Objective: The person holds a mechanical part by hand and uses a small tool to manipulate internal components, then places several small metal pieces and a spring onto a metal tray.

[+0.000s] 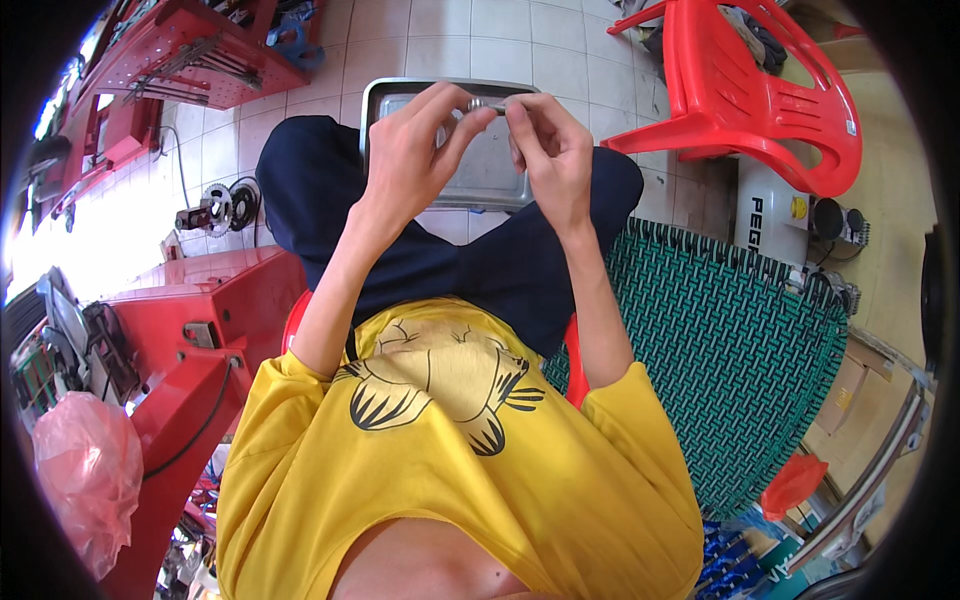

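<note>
Between the fingertips of both hands I hold a small silvery metal part (487,105), slim and rod-like with a rounder, ridged left end. My left hand (418,145) pinches that left end with thumb and forefinger. On the other end, the thumb and fingers of my right hand (550,142) are closed, and they hide part of it. Its exact kind is too small to make out. Both hands are raised over a shallow rectangular metal tray (480,186) between my knees; the hands cover some of the tray's inside.
A red plastic chair (780,110) stands at the far right. Next to my right side is a green woven seat (720,350). Red metal cabinets (215,300) flank my left, with a crankset (220,208) on the tiled floor (400,55) and a pink plastic bag (88,470) nearer.
</note>
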`<move>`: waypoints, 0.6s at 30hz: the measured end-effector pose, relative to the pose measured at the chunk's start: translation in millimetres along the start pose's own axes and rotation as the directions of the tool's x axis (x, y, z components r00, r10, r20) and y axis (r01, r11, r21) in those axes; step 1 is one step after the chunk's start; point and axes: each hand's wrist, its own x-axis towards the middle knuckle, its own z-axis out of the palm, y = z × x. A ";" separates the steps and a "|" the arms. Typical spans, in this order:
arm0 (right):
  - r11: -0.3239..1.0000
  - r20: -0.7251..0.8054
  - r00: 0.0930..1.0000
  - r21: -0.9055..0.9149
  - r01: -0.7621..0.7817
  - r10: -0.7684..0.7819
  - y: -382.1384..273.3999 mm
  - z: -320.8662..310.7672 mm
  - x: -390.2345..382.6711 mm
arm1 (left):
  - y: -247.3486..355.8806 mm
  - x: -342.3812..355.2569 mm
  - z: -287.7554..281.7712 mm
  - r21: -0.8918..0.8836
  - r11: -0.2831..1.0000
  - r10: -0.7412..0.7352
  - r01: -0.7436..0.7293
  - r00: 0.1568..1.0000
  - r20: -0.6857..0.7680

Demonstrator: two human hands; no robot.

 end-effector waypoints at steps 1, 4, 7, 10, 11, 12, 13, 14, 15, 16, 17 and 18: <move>1.000 -0.005 1.000 0.002 0.006 -0.006 0.7 0.4 -0.4 | -1.1 -1.7 -4.8 0.034 0.999 -0.017 0.012 0.991 0.134; 1.000 -0.016 1.000 -0.008 0.005 -0.005 1.0 3.0 0.1 | 14.9 -3.3 1.4 -0.087 0.983 -0.161 0.161 0.987 0.012; 0.999 -0.015 1.000 -0.048 0.014 -0.014 2.0 0.3 -0.6 | 4.9 -5.3 4.9 -0.115 0.992 -0.052 0.042 0.996 -0.078; 0.996 -0.022 0.999 -0.077 0.043 -0.045 2.7 -0.6 -0.8 | -0.1 -5.6 1.7 -0.007 1.000 -0.023 0.023 1.000 -0.013; 0.994 -0.026 0.998 -0.094 0.052 -0.055 3.4 -0.3 -1.0 | 3.9 -4.5 -2.7 0.010 0.998 -0.059 0.058 0.998 0.036; 0.992 -0.032 0.997 -0.110 0.061 -0.065 4.2 -0.4 -1.4 | 7.1 -3.7 -5.8 0.028 0.995 -0.095 0.093 0.992 0.084; 0.990 -0.038 0.997 -0.126 0.069 -0.074 4.9 -0.9 -1.6 | 11.5 -2.2 -3.1 -0.061 0.993 -0.102 0.104 0.994 0.029; 0.984 -0.038 0.995 -0.158 0.086 -0.093 6.1 -0.5 -1.9 | 9.8 -3.8 -1.5 -0.063 0.996 -0.067 0.066 0.998 -0.007; 0.977 -0.038 0.993 -0.190 0.102 -0.111 7.4 -0.5 -1.7 | 5.5 -5.4 1.0 -0.064 0.998 -0.031 0.028 0.999 -0.042; 0.968 -0.037 0.991 -0.221 0.117 -0.128 7.8 -0.1 -1.8 | 2.4 -6.6 2.0 -0.064 0.998 0.005 -0.010 0.997 -0.077; 0.967 -0.039 0.993 -0.231 0.103 -0.116 5.7 -0.3 -1.9 | 3.2 -5.0 1.0 -0.064 0.998 -0.007 0.003 0.998 -0.066; 0.960 -0.040 0.991 -0.255 0.115 -0.129 5.7 0.0 -2.2 | 4.8 -4.1 -1.7 0.002 1.000 -0.028 0.028 1.000 -0.014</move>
